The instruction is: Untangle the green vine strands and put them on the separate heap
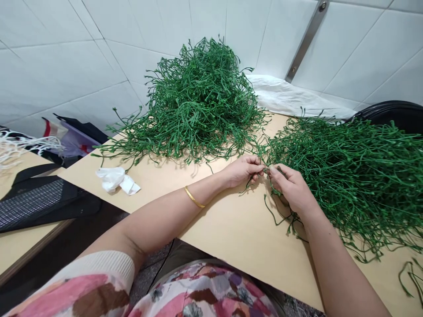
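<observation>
Green stem [266, 169], pinched by nearly closed left fingers [256, 168] and right fingers [278, 175], risked snagging (if tugged) in the three-o'clock pile [360, 171].

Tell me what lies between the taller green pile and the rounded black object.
White sheeting lies between that pile and the black object, in the head view.

bright, even indoor light seemingly from overhead, pale sheen on the tiled wall [145, 26], soft shadows on the tabletop [211, 224] beneath the forearms, darker lower left, wide-angle stretching toward the edges, fine strands slightly smeared
</observation>
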`<state>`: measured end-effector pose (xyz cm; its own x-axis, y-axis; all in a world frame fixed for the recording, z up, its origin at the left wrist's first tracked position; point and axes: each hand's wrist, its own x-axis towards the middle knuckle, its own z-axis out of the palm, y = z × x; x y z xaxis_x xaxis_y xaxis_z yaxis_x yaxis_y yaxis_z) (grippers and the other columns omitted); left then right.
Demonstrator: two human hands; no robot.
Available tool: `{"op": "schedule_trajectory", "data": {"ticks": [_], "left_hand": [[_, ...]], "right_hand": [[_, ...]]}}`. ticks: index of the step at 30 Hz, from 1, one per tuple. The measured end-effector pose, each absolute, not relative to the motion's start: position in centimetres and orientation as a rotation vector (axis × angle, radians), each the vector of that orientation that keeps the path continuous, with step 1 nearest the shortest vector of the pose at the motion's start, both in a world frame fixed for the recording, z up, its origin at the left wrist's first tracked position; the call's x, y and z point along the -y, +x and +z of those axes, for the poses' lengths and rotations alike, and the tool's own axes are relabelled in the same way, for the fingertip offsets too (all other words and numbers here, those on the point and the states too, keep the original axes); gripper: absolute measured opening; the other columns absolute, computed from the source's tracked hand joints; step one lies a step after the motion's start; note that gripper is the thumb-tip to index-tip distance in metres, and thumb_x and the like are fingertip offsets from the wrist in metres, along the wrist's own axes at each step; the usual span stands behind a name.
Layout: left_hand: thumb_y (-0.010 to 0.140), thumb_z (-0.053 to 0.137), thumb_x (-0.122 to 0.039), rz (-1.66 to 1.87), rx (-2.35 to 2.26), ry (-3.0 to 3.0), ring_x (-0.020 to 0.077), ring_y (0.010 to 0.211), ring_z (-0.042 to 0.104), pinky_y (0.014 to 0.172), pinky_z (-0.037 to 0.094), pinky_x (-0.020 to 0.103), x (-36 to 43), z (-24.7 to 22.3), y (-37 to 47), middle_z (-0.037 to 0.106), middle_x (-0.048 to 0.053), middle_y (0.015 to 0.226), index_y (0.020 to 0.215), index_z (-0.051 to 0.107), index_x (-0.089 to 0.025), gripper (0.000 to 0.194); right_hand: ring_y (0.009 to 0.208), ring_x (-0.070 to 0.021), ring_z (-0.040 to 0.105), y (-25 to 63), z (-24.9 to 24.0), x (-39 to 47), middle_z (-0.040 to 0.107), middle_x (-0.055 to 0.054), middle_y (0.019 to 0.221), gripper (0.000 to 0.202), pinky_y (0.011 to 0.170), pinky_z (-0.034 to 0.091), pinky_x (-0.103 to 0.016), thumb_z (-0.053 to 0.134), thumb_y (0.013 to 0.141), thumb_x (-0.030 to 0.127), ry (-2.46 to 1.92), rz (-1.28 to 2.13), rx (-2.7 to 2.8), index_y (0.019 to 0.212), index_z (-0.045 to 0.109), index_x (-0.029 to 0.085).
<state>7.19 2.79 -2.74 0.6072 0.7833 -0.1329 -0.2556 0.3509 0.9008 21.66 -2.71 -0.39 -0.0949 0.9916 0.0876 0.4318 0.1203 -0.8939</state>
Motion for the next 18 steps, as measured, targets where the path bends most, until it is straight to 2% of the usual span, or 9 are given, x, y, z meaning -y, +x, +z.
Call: {"op": "schedule_trajectory", "data": {"ticks": [4, 7, 10, 13, 15, 18], "left_hand": [[0.072, 0.055, -0.012, 0.722, -0.623, 0.985, 0.0038, 0.038, 0.041, 0.039, 0.033, 0.017, -2.78, -2.61, 7.08, 0.051, -0.002, 0.054, 0.064, 0.042, -0.014, 0.016], [0.071, 0.058, -0.014, 0.758, -0.625, 1.015, 0.0031, 0.038, 0.040, 0.039, 0.030, 0.016, -2.72, -2.77, 7.13, 0.049, -0.003, 0.051, 0.061, 0.041, -0.015, 0.020], [0.069, 0.061, -0.017, 0.777, -0.616, 1.076, 0.0025, 0.039, 0.038, 0.040, 0.028, 0.016, -2.70, -3.03, 7.18, 0.046, -0.004, 0.049, 0.060, 0.043, -0.014, 0.021], [0.067, 0.064, -0.022, 0.770, -0.607, 1.085, 0.0026, 0.039, 0.037, 0.040, 0.026, 0.017, -2.64, -2.99, 7.15, 0.043, -0.005, 0.048, 0.059, 0.045, -0.014, 0.022], [0.066, 0.065, -0.023, 0.758, -0.617, 1.058, 0.0028, 0.040, 0.038, 0.039, 0.027, 0.017, -2.57, -2.77, 7.09, 0.045, -0.004, 0.050, 0.060, 0.046, -0.013, 0.023], [0.064, 0.067, -0.023, 0.722, -0.627, 1.023, 0.0032, 0.041, 0.040, 0.040, 0.030, 0.019, -2.50, -2.48, 7.00, 0.052, -0.002, 0.056, 0.064, 0.049, -0.013, 0.020]], "right_hand": [[0.042, -0.0061, 0.025, 21.93, -0.31, 2.74, 0.032, 0.006, 0.048, 0.046, 0.040, 0.018, -0.022, 0.046, 0.076, 0.060, -1.350, 1.187, 1.415, 0.076, 0.056, 0.016], [0.040, -0.0049, 0.023, 22.16, -0.21, 2.68, 0.037, 0.004, 0.049, 0.053, 0.038, 0.015, -0.022, 0.046, 0.074, 0.063, -1.379, 1.218, 1.375, 0.078, 0.060, 0.012], [0.043, -0.0046, 0.024, 22.33, -0.19, 2.60, 0.040, 0.004, 0.053, 0.041, 0.040, 0.016, -0.021, 0.055, 0.072, 0.054, -1.382, 1.202, 1.457, 0.073, 0.061, 0.013], [0.048, -0.0064, 0.031, 22.38, -0.36, 2.56, 0.046, 0.003, 0.058, 0.028, 0.043, 0.022, -0.021, 0.060, 0.070, 0.043, -1.390, 1.112, 1.554, 0.074, 0.062, 0.015], [0.051, -0.0078, 0.035, 22.39, -0.58, 2.54, 0.049, 0.002, 0.062, 0.024, 0.046, 0.024, -0.021, 0.059, 0.071, 0.040, -1.408, 1.012, 1.561, 0.074, 0.062, 0.016], [0.048, -0.0074, 0.031, 22.40, -0.99, 2.49, 0.043, 0.004, 0.057, 0.022, 0.046, 0.024, -0.022, 0.056, 0.074, 0.038, -1.428, 0.923, 1.523, 0.073, 0.060, 0.017]]}}
